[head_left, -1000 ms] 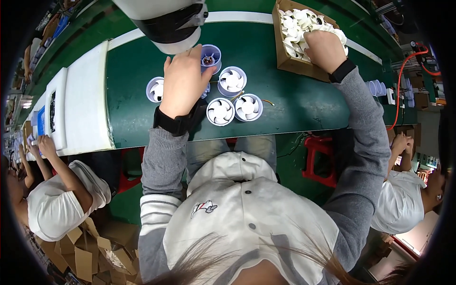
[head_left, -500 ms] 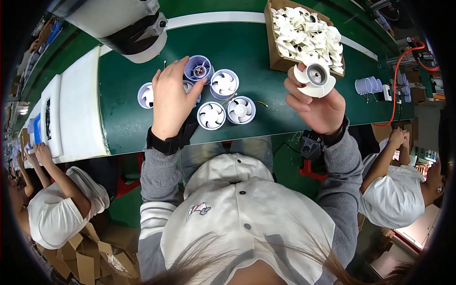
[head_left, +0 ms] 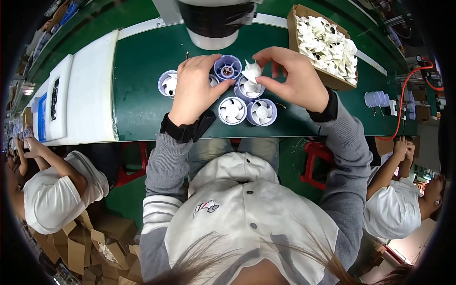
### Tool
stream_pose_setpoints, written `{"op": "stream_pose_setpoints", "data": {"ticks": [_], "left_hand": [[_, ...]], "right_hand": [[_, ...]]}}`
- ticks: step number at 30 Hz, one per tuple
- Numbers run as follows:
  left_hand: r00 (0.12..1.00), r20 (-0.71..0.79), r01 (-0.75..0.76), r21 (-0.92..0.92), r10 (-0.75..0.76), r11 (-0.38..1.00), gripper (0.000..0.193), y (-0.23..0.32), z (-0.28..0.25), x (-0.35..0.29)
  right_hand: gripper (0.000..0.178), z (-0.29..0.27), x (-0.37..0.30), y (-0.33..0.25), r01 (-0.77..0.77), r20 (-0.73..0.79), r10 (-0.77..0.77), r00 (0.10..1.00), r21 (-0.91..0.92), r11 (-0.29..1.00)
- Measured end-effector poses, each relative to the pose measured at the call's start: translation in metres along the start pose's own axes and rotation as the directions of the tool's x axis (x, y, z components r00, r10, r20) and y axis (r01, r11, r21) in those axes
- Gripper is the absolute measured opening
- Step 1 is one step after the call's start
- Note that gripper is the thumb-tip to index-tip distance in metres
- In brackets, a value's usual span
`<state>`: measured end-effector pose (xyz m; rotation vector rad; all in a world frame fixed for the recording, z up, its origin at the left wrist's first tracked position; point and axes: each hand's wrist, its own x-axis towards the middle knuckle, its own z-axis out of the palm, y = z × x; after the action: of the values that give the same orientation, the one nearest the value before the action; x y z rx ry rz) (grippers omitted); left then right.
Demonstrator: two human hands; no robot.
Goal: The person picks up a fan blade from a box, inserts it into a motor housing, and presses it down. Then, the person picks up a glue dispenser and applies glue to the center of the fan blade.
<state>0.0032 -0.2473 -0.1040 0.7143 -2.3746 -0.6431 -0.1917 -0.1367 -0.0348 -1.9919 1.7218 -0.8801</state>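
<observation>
My left hand (head_left: 195, 90) curls its fingers and thumb about a round lilac fan housing (head_left: 228, 76), whose inside shows a coppery motor core and no blades. Just right of that housing, my right hand (head_left: 299, 78) pinches a white fan impeller (head_left: 252, 71) between thumb and fingers, tilted on its side and apart from the housing. Below the impeller sits a fan with blades in it (head_left: 251, 89), partly covered. Two more bladed fans, a left one (head_left: 232, 111) and a right one (head_left: 261, 112), lie nearer me. Another bladed fan (head_left: 167, 84) is partly behind my left hand.
A cardboard box (head_left: 327, 80) full of white impellers stands at the back right. Several lilac housings (head_left: 375, 99) lie far right by a red hose (head_left: 401, 99). A grey-black machine (head_left: 213, 23) overhangs the back. White foam sheets (head_left: 92, 95) lie left; co-workers sit on both sides.
My right hand has carried the impeller leftward from near the box to beside the housing, turning it from hollow side showing to sideways. My left hand stays at the housing. The view has shifted.
</observation>
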Motion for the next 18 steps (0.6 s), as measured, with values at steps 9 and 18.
{"op": "stream_pose_setpoints", "data": {"ticks": [9, 18], "left_hand": [[0.999, -0.051, -0.009, 0.026, 0.011, 1.0, 0.054, 0.0, 0.001, 0.002], [0.999, -0.037, 0.019, 0.036, -0.018, 0.999, 0.054, 0.002, 0.002, 0.002]], "right_hand": [[0.019, 0.028, 0.041, 0.017, 0.162, 0.064, -0.154, 0.986, -0.143, 0.976], [0.017, 0.041, 0.049, 0.017, 0.181, 0.197, -0.122, 0.973, -0.319, 0.93]]}}
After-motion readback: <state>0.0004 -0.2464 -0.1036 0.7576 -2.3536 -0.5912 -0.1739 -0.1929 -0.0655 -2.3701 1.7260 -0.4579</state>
